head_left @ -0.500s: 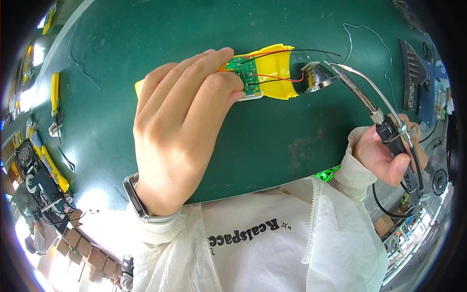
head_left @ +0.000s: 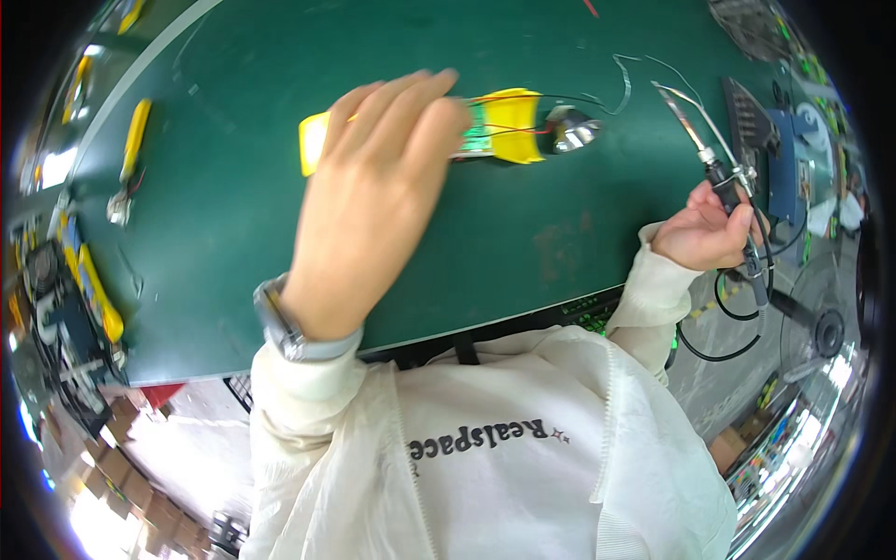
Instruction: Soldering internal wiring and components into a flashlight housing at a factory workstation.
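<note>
Soldering iron (head_left: 719, 177): now farther from reflector (head_left: 576, 132), gripped by right hand (head_left: 702, 231). Left hand (head_left: 381, 191): half-curled over circuit board (head_left: 477, 137) in yellow casing (head_left: 516, 149), hold unclear. Apparent step: wire soldering; next needs steadied wires (head_left: 558, 96).

The surface (head_left: 448, 252) is dark green, with a rusty-brown stain toward its near edge. On it, the casing (head_left: 516, 131) is bright yellow, the circuit board (head_left: 477, 138) green, the wires (head_left: 551, 96) black and red, the reflector cup (head_left: 573, 129) shiny silver. Near the left edge lies a yellow flashlight (head_left: 136, 135). The soldering iron (head_left: 723, 187) is silver and black. Beyond the near edge, the shirt (head_left: 495, 485) is white with black lettering.
</note>
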{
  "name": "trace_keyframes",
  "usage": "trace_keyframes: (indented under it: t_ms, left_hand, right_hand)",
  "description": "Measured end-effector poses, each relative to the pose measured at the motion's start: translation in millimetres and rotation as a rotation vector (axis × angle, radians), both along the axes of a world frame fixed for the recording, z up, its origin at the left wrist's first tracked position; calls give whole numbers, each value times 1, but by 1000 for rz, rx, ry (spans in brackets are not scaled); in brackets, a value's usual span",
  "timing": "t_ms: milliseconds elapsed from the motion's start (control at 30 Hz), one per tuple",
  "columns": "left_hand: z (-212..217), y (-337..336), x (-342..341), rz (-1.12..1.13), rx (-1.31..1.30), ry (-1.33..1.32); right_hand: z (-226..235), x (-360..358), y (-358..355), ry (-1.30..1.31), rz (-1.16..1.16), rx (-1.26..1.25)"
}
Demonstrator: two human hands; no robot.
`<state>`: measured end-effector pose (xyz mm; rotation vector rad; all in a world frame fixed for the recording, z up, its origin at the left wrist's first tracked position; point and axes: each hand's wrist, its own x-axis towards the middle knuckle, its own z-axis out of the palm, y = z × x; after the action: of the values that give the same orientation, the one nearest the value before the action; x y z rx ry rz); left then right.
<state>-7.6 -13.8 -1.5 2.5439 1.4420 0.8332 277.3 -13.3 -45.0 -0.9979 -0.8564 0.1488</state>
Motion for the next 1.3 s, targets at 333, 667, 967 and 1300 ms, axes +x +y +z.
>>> trace_keyframes:
  t_ms: [333, 667, 967, 1300]
  left_hand:
    - [-34, -166, -57, 50, 256, -558]
    - [-366, -468, -141, 1257, -728, -271]
    - [-467, -548, -129, 1499, -1026, -698]
    - [-572, -725, -250, 1801, -1064, -556]
  right_hand:
    - [-23, 113, 47, 208, -8, 27]
    - [-23, 167, 69, 319, -113, -48]
    - [-7, 230, 77, 800, 323, 96]
    - [4, 136, 17, 686, 417, -14]
